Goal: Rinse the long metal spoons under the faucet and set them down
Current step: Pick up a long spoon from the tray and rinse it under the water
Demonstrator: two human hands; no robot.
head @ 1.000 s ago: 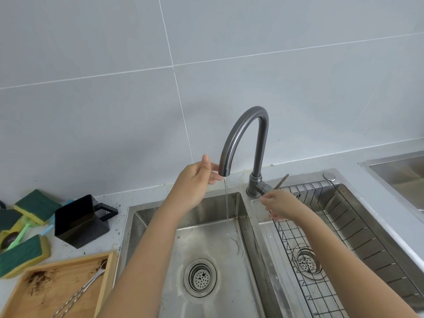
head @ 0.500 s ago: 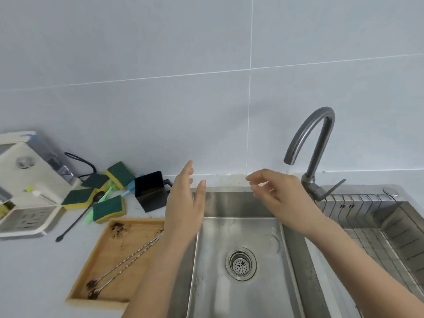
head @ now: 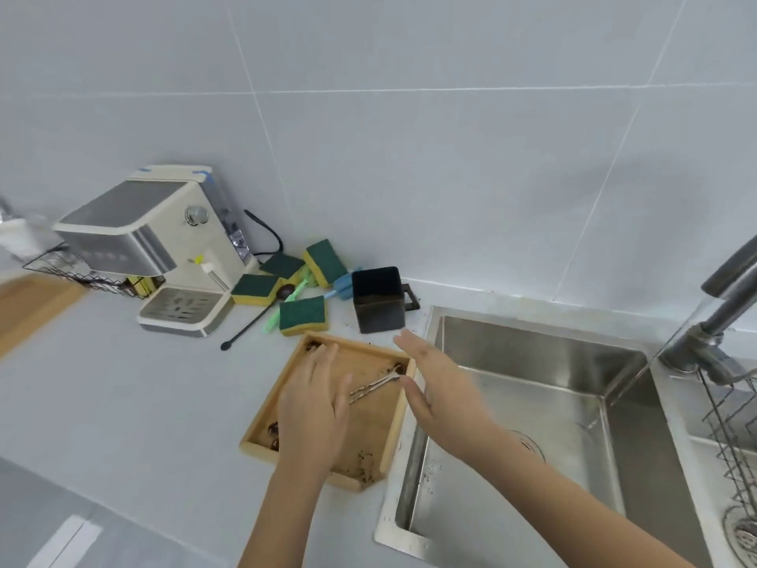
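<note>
Two long metal spoons [head: 375, 386] lie crosswise in a wooden tray [head: 393, 436] left of the sink, their dirty bowls near the tray's front left corner. My left hand [head: 313, 407] hovers flat over the tray with straight fingers and covers the middle of the spoons. My right hand [head: 440, 383] is open above the tray's right rim, beside the spoon handles. The grey faucet [head: 721, 297] stands at the far right with water running from its spout into the sink [head: 532, 412].
Behind the tray stand a black square cup [head: 379, 299], several green and yellow sponges [head: 303, 315], a black long spoon [head: 256, 317] and a coffee machine [head: 164, 248]. A wire rack [head: 733, 428] sits in the right basin.
The view swung left from the faucet to the tray. Both hands left the faucet and came over the tray; the left now covers the spoons.
</note>
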